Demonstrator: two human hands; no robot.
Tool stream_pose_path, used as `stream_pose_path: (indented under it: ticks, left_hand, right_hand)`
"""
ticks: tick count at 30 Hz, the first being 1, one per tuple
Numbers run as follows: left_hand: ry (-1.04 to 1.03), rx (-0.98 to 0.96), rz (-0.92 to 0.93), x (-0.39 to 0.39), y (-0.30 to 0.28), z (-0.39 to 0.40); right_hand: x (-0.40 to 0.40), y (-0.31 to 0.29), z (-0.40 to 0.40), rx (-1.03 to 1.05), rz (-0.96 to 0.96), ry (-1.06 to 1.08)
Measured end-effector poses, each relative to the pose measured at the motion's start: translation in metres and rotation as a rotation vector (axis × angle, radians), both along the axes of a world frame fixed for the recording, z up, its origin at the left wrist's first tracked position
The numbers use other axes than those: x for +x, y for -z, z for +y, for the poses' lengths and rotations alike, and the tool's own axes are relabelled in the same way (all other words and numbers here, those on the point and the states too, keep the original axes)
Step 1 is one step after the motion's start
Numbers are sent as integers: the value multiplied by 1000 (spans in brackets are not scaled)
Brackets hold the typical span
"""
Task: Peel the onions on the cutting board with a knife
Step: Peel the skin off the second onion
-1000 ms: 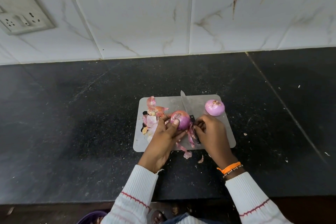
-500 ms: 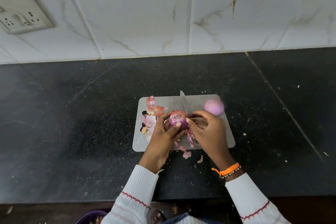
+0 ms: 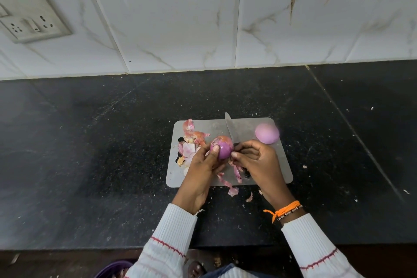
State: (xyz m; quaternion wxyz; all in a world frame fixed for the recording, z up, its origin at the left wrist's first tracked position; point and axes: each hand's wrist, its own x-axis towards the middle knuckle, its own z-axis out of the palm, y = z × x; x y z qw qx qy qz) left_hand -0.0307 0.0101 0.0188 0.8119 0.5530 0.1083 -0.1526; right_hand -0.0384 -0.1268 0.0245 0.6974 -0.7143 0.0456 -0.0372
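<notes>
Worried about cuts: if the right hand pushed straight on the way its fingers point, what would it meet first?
Probably the held onion: the right hand points left at it, fingertips already about touching, left hand behind.
</notes>
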Motion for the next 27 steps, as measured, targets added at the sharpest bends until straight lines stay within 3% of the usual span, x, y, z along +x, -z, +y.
stream_pose_path:
  ticks: [3, 12, 19, 27]
  left_hand:
    - [21, 17, 0, -1, -1, 0]
    - [15, -25, 3, -3, -2, 1]
    - [-9, -35, -91, -6, -4, 2]
    - [4, 106, -175, -9, -2, 2]
  right_hand:
    - [0, 3, -1, -69, -5, -7]
    - [-1, 15, -2, -534, -102, 50]
    - [-2, -7, 5, -281, -166, 119]
    - [-4, -3, 8, -349, -173, 141]
